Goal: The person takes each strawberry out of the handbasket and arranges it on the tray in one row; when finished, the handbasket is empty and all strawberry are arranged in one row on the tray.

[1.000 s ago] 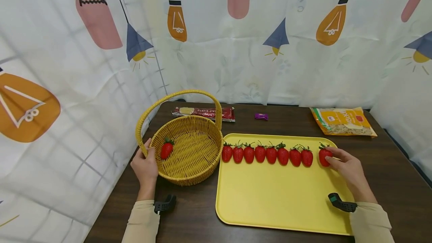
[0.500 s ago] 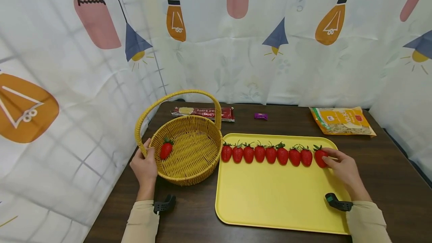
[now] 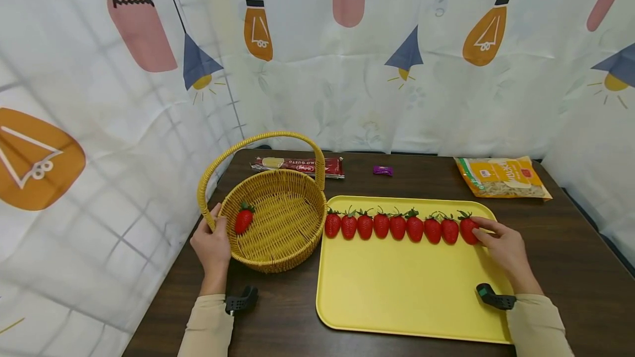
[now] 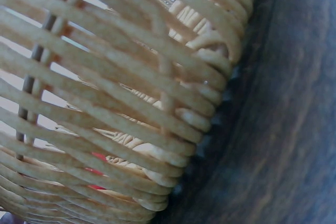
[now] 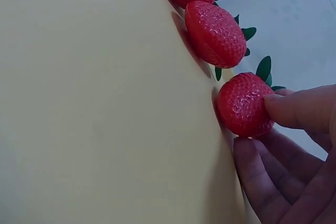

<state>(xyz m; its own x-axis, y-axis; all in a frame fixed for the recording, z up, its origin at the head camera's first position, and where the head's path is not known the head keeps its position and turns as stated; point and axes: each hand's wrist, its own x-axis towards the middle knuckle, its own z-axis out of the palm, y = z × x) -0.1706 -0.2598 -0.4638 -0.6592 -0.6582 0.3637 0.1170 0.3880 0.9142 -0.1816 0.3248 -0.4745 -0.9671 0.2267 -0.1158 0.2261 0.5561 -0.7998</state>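
Observation:
My left hand (image 3: 212, 244) grips the yellow wicker basket (image 3: 283, 260) at its left side, where the handle meets the rim. One strawberry (image 3: 243, 220) lies inside, near that side. In the left wrist view the basket's woven wall (image 4: 105, 87) fills most of the picture and the left hand does not show. On the yellow tray (image 3: 397, 291) a row of strawberries (image 3: 381, 225) runs along the back, leaves pointing away. My right hand (image 3: 503, 247) pinches the rightmost strawberry (image 5: 245, 104) between thumb and fingers, at the right end of that row.
Behind the basket lies a red snack packet (image 3: 300, 166). A small purple wrapped sweet (image 3: 383, 171) sits at the back middle of the dark table (image 3: 278, 318), and an orange and yellow food bag (image 3: 502, 178) at the back right. A printed curtain (image 3: 322, 87) hangs behind.
My right hand has moved left with the strawberry, closing the gap to the rest of the row. The left hand and the basket have stayed in place.

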